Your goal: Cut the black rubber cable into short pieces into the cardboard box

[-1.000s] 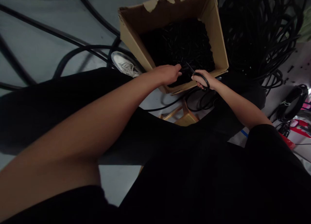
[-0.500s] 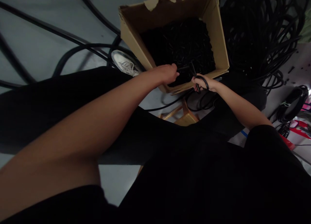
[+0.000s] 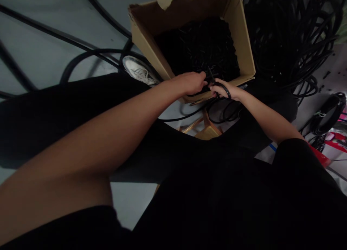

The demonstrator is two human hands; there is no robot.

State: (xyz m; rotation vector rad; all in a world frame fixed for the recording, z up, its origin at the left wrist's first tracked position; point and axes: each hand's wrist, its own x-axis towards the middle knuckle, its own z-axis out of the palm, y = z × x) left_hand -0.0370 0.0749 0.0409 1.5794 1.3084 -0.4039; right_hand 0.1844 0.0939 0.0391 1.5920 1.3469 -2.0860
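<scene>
My right hand (image 3: 223,89) grips black-handled scissors (image 3: 217,84) over the near edge of a cardboard box (image 3: 148,44). The blades point up and left into the box; one big handle loop curves round the back of the fingers. Just to the left, my left hand (image 3: 192,82) is closed, fingertips pinched on a thin black tube-like piece that is mostly hidden now. The fingertips lie close to the blades; whether they touch cannot be made out. Below both hands, many short black pieces (image 3: 206,44) fill the box bottom.
Coils of black cable (image 3: 287,44) pile up right of the box. Thick black cables (image 3: 89,46) cross the grey floor at left. A white shoe (image 3: 138,69) stands by the box, a small wooden stool (image 3: 208,132) below it. Another cable coil (image 3: 328,112) lies far right.
My left hand has moved right, closing the gap to the scissors. The scissors and my right hand have shifted slightly left. The thin black piece, visible before beyond my left fingers, is now mostly hidden.
</scene>
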